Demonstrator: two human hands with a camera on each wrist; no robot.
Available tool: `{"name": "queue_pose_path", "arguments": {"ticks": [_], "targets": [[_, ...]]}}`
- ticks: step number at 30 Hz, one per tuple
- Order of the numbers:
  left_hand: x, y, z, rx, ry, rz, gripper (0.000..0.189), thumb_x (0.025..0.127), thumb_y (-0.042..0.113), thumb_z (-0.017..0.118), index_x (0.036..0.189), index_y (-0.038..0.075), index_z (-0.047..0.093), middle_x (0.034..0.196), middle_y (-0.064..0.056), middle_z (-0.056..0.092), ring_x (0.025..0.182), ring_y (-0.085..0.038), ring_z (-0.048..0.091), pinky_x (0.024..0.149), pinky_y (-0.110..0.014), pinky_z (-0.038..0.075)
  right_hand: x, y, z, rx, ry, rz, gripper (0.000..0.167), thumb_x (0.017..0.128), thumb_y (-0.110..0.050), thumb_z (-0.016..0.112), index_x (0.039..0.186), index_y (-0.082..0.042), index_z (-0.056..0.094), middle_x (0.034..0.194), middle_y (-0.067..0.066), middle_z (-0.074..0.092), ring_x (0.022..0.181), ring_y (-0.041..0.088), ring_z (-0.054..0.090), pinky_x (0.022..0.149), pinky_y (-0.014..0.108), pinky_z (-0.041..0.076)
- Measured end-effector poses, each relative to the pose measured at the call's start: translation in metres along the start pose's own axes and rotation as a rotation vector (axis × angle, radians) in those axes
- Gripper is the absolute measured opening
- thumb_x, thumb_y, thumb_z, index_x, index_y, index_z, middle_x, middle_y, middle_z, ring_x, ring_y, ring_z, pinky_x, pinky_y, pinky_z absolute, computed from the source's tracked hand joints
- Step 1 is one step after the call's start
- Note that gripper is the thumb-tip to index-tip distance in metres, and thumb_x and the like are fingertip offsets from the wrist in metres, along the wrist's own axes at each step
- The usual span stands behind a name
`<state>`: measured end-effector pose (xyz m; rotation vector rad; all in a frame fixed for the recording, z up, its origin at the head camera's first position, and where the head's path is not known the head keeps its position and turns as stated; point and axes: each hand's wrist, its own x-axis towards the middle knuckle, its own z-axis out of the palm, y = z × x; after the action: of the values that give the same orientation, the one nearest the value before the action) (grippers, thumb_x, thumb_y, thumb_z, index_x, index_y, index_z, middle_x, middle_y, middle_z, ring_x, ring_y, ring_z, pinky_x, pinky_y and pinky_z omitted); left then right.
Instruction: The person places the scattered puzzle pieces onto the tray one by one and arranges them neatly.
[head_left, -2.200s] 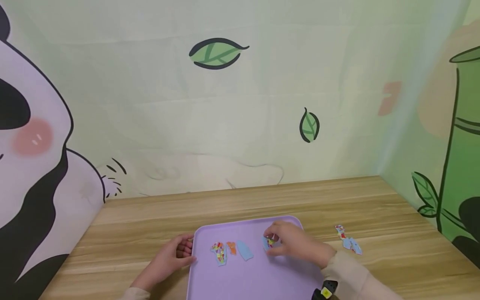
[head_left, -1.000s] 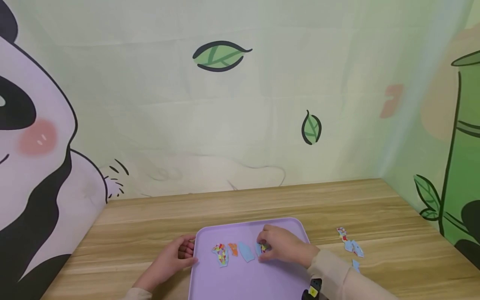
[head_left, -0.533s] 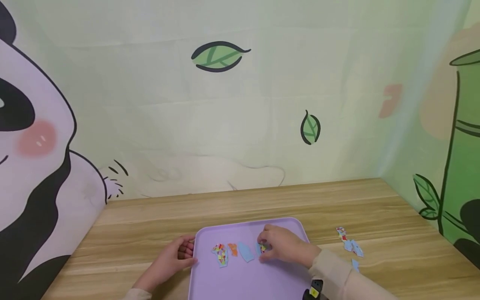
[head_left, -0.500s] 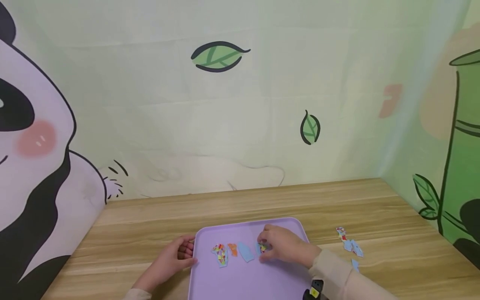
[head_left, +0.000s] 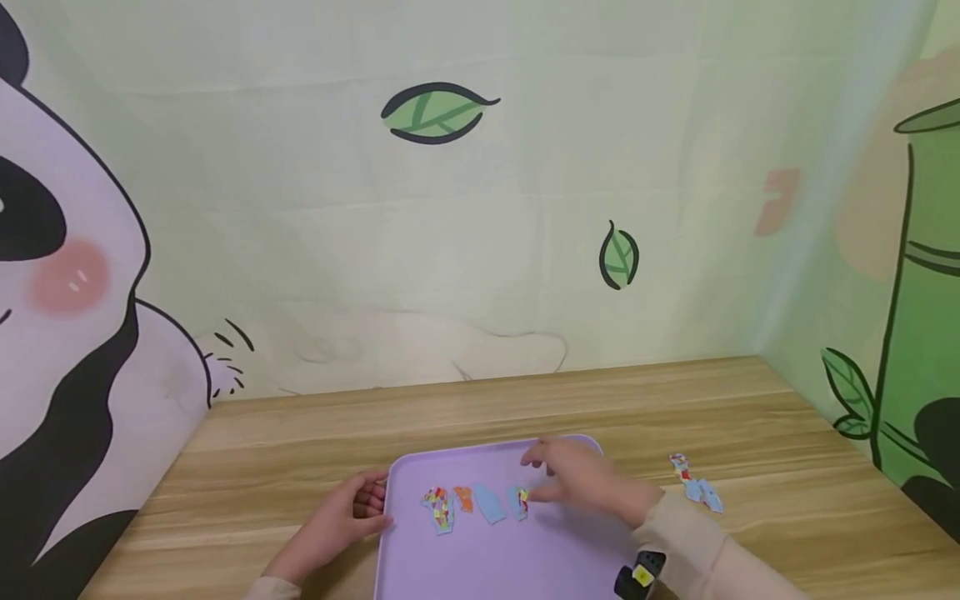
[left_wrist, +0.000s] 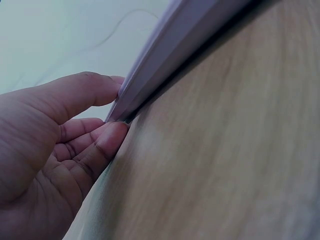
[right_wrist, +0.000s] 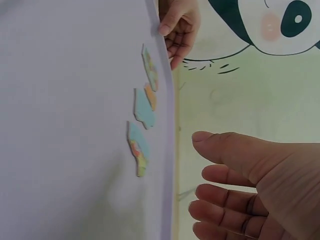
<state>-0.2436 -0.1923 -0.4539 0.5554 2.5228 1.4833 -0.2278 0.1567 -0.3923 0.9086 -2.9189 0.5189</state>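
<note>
My left hand (head_left: 348,512) holds the left edge of a purple tray (head_left: 465,567); in the left wrist view, thumb and fingertips pinch its rim (left_wrist: 150,65). On the tray lies a row of flat, irregular puzzle pieces. From left to right come a multicoloured piece (head_left: 439,510), a small orange piece (head_left: 463,498), a plain light blue piece (head_left: 491,503) and a blue piece with coloured patches (head_left: 518,502). Just right of that last piece, my right hand (head_left: 581,477) hovers over the tray, fingers apart and holding nothing. The right wrist view shows this hand (right_wrist: 245,185) clear of the pieces.
On the wooden table (head_left: 337,425), right of the tray, lie more puzzle pieces: a multicoloured one (head_left: 679,465) and light blue ones (head_left: 703,493). Behind the table stands a wall covering (head_left: 525,167) printed with leaves and a panda. A black watch-like band (head_left: 641,575) is on my right wrist.
My right hand slid the patched blue piece left towards the plain blue one, then let go and lifted off to the right. My left hand has stayed at the tray's edge.
</note>
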Motion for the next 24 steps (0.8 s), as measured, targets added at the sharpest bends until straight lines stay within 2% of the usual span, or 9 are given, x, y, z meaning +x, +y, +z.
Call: {"name": "queue_pose_path", "arguments": {"ticks": [3, 7, 16, 24], "targets": [[0.000, 0.000, 0.000, -0.002, -0.002, -0.005, 0.066, 0.079, 0.007, 0.076, 0.133, -0.013, 0.043, 0.106, -0.017, 0.059, 0.090, -0.013, 0.058, 0.078, -0.016, 0.053, -0.002, 0.002, -0.007, 0.016, 0.015, -0.022, 0.036, 0.078, -0.021, 0.077, 0.108, -0.002, 0.068, 0.095, 0.009, 0.067, 0.076, 0.017, 0.063, 0.065, 0.021, 0.050], [0.001, -0.002, 0.000, -0.003, -0.001, -0.007, 0.065, 0.079, 0.005, 0.075, 0.133, -0.013, 0.043, 0.106, -0.017, 0.058, 0.089, -0.012, 0.058, 0.078, -0.016, 0.053, -0.007, 0.005, -0.017, 0.044, 0.031, 0.002, 0.036, 0.080, -0.018, 0.077, 0.109, 0.000, 0.067, 0.096, 0.010, 0.065, 0.080, 0.021, 0.062, 0.066, 0.022, 0.050], [0.000, -0.002, -0.001, -0.022, -0.010, 0.023, 0.065, 0.080, 0.003, 0.074, 0.133, -0.016, 0.041, 0.106, -0.020, 0.059, 0.089, -0.012, 0.058, 0.077, -0.017, 0.054, -0.026, 0.015, -0.038, 0.013, 0.062, 0.023, 0.036, 0.083, -0.020, 0.074, 0.113, -0.002, 0.066, 0.102, 0.007, 0.065, 0.084, 0.017, 0.061, 0.069, 0.024, 0.052], [0.000, -0.003, 0.000, -0.007, -0.007, 0.028, 0.065, 0.080, 0.003, 0.074, 0.132, -0.015, 0.042, 0.105, -0.019, 0.059, 0.089, -0.013, 0.058, 0.078, -0.018, 0.054, -0.041, 0.021, -0.050, 0.012, 0.088, 0.031, 0.033, 0.084, -0.020, 0.073, 0.110, -0.003, 0.067, 0.098, 0.003, 0.063, 0.081, 0.013, 0.058, 0.064, 0.019, 0.048]]}}
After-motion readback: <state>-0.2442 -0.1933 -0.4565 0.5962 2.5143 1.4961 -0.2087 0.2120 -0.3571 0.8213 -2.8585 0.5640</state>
